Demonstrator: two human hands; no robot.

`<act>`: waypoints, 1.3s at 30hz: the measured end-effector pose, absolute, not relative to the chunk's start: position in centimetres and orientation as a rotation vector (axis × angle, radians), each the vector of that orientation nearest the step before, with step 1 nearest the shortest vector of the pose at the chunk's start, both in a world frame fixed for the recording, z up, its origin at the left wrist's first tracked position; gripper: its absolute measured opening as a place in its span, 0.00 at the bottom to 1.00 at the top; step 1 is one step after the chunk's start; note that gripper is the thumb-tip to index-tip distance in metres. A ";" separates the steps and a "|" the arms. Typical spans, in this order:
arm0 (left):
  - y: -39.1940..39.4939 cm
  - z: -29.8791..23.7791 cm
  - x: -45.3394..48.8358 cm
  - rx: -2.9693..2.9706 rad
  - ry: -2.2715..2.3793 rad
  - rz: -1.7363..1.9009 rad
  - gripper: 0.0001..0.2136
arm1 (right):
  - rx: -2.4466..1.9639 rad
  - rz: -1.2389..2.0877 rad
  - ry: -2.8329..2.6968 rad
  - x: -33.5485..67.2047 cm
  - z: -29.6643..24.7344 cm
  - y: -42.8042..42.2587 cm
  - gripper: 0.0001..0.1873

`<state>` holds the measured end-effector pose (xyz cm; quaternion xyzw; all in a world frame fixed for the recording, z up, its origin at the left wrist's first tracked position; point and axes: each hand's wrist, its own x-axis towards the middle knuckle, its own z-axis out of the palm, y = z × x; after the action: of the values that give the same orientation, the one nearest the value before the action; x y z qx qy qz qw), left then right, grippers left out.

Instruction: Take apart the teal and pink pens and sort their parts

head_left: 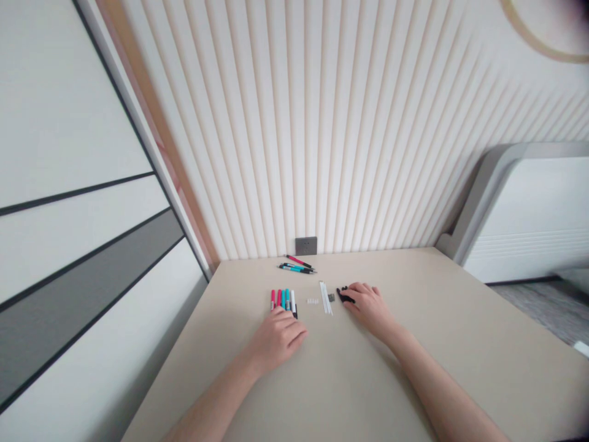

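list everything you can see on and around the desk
markers: about six, pink, teal, white and black, in a row by the left hand
pens: three, red or teal, at the table's back
thin sticks: a few, white, mid-table
small pieces: a few, whitish, left of the sticks
square piece: one, dark grey, right of the sticks
black pieces: a small cluster, black, under the right hand's fingers
table: one, beige, below everything
wall socket: one, grey, on the wall behind the table
left hand: one, beside the markers
right hand: one, over the black pieces
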<state>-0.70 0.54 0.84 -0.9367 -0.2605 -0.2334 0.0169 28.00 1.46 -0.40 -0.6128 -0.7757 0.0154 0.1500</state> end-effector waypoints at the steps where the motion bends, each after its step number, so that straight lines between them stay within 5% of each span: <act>1: 0.5 0.8 -0.7 -2.911 -0.810 -0.723 0.09 | -1.760 0.037 -2.230 28.0 -0.4 1.4 0.15; 17: 1.2 1.0 -1.5 -2.822 -0.935 -0.799 0.08 | -1.657 0.007 -2.146 27.0 -0.2 1.5 0.15; 34: 4.0 0.5 -5.6 -2.572 -1.496 -0.947 0.09 | -1.811 0.068 -2.404 19.2 1.9 12.4 0.13; 39: 3.5 0.2 -5.2 -2.762 -1.407 -0.764 0.16 | -1.868 0.093 -2.387 18.0 1.4 13.2 0.12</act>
<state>-5.24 3.53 0.19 -0.8648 -0.4406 -0.2393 -0.0254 18.03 13.20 1.45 -0.6152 -0.7859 0.0306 0.0546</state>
